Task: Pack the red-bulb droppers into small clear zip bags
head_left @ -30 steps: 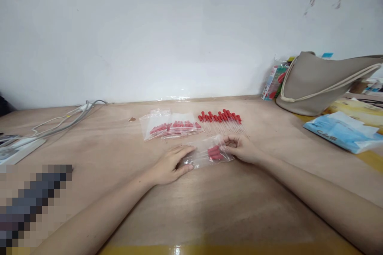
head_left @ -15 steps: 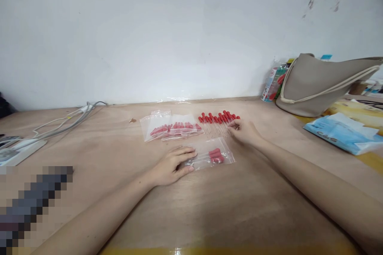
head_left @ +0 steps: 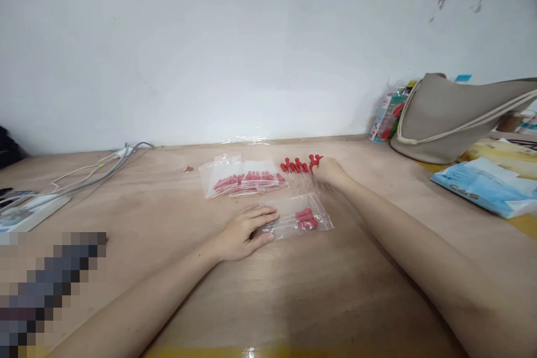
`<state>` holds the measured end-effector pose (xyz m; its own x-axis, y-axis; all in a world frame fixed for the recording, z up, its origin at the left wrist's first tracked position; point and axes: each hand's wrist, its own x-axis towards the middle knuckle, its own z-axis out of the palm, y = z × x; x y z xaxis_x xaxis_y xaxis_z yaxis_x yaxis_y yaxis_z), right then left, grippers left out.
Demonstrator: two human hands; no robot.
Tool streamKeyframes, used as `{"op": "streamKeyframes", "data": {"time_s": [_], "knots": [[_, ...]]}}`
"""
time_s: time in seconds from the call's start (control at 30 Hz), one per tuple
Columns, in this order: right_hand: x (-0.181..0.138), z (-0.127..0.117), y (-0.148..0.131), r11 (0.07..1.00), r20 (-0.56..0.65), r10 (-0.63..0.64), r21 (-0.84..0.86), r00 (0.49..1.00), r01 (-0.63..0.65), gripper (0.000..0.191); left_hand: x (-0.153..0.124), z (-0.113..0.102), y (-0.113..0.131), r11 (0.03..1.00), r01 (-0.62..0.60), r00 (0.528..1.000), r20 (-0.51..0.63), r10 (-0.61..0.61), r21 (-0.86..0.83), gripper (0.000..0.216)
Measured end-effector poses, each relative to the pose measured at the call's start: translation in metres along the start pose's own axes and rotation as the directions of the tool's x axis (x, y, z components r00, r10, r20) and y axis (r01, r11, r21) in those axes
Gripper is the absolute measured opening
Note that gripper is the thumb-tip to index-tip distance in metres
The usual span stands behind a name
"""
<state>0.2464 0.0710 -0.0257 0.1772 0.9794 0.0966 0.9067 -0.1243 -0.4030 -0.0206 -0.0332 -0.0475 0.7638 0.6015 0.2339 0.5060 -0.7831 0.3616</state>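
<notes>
My left hand point(head_left: 251, 230) lies with its fingers stretched out on one end of a clear zip bag point(head_left: 321, 221). Inside that bag are a few droppers point(head_left: 306, 218) with red rubber bulbs and thin clear stems. Farther back, my right hand point(head_left: 329, 172) is curled over the right part of a row of loose droppers point(head_left: 296, 166), its fingers closed at the red bulbs. The hand hides several of them, and its fingertips barely show. To the left, overlapping zip bags point(head_left: 226, 166) hold more red-bulbed droppers.
White and grey cables point(head_left: 113, 159) run to a power strip point(head_left: 37, 212) at the left. A blurred dark object point(head_left: 54, 285) lies at the front left. On the right are a grey bag point(head_left: 444, 117), a plastic bottle point(head_left: 382, 117) and a blue tissue pack point(head_left: 470, 187).
My right hand has moved slightly back and left, from beside the stems onto the red bulbs, and now covers the row's right part. My left hand stays on the bag.
</notes>
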Motion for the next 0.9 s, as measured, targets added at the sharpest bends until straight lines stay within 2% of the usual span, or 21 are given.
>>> {"op": "streamKeyframes", "data": {"time_s": [0.07,0.13,0.2,0.23,0.3,0.4,0.5,0.63,0.8,0.9], "knots": [[-0.006,-0.006,0.005,0.998,0.009,-0.049,0.049,0.999,0.048,0.028,0.0,0.0,0.0,1.0,0.003,1.0,0.002,-0.003,-0.002,0.042],[-0.016,-0.009,0.015,0.964,0.009,-0.107,0.247,0.994,0.102,0.03,0.0,0.0,0.0,1.0,0.009,1.0,0.004,-0.009,0.002,0.043],[-0.029,-0.009,0.026,0.82,-0.006,-0.149,0.557,0.989,0.127,0.023,0.0,0.0,0.001,1.0,0.015,1.0,0.008,-0.015,0.01,0.043],[-0.037,-0.007,0.032,0.708,-0.014,-0.154,0.696,0.988,0.121,0.028,0.0,0.0,0.001,1.0,0.019,1.0,0.01,-0.019,0.015,0.042],[-0.051,-0.002,0.041,0.524,-0.003,-0.141,0.848,0.99,0.077,0.05,0.0,0.0,0.001,0.999,0.025,1.0,0.012,-0.025,0.022,0.042],[-0.066,0.006,0.046,0.382,0.026,-0.071,0.924,0.997,0.003,0.071,0.0,0.0,0.0,0.999,0.026,1.0,0.015,-0.026,0.022,0.041],[-0.072,0.014,0.044,0.301,0.002,0.026,0.953,1.0,-0.01,0.073,0.0,0.001,-0.001,1.0,0.023,1.0,0.014,-0.023,0.016,0.042],[-0.073,0.02,0.037,0.241,-0.004,0.064,0.971,0.998,-0.011,0.052,0.0,0.001,0.0,0.999,0.029,1.0,0.013,-0.029,0.016,0.041],[-0.08,0.019,0.033,0.132,0.111,0.102,0.983,0.989,-0.124,0.026,0.0,0.0,0.001,1.0,0.009,1.0,0.001,-0.009,0.013,0.043],[-0.082,0.018,0.034,0.083,0.156,0.106,0.983,0.982,-0.165,0.018,0.0,-0.001,0.001,1.0,0.008,1.0,-0.005,-0.008,0.011,0.044]]}}
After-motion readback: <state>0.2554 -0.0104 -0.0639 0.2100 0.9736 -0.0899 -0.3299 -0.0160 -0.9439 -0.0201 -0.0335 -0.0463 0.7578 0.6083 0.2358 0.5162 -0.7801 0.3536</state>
